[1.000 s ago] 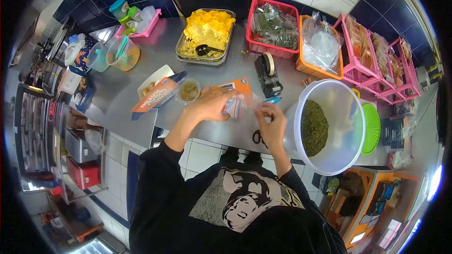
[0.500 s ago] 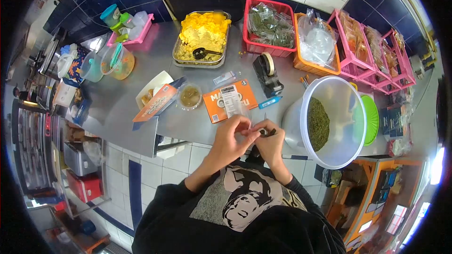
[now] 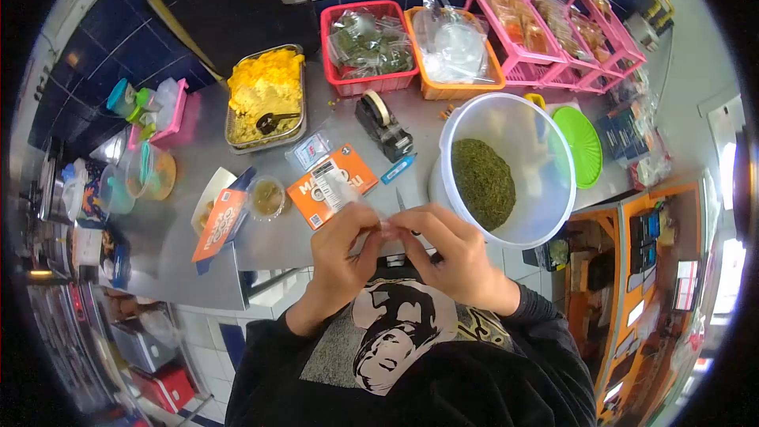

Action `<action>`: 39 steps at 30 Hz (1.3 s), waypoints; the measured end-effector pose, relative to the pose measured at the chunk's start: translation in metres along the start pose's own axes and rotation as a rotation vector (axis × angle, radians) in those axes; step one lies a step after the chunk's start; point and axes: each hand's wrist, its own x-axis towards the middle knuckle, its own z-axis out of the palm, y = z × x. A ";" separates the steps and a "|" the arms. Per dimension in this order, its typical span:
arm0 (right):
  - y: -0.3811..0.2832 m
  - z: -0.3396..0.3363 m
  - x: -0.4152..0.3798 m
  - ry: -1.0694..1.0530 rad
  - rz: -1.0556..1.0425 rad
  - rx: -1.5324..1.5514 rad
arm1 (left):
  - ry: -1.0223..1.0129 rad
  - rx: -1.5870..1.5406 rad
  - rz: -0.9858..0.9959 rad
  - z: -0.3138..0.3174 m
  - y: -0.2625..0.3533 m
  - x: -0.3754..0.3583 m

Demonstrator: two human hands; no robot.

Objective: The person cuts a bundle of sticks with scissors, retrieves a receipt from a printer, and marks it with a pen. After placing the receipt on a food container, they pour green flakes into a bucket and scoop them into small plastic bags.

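Clear plastic (image 3: 353, 198) was pinched by your left hand (image 3: 338, 257) and right hand (image 3: 455, 259), held close together, seemingly to steady its flimsy edge near the orange box (image 3: 357, 168).

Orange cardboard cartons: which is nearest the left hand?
The orange carton with the white printed label, just beyond the left hand; the other orange carton sits farther left, past the round clear plastic cup.
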 end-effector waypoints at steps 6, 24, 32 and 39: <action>0.011 -0.055 0.016 0.187 -0.195 -0.379 | 0.045 0.166 0.354 0.045 0.024 0.044; 0.061 -0.156 0.016 0.041 0.252 -0.280 | -0.351 0.465 0.792 0.113 0.046 0.132; 0.101 -0.166 0.027 0.049 0.542 0.358 | -0.427 0.277 0.446 0.093 0.002 0.156; 0.195 -0.154 0.014 0.069 0.720 0.479 | -0.314 0.004 0.216 0.036 -0.057 0.127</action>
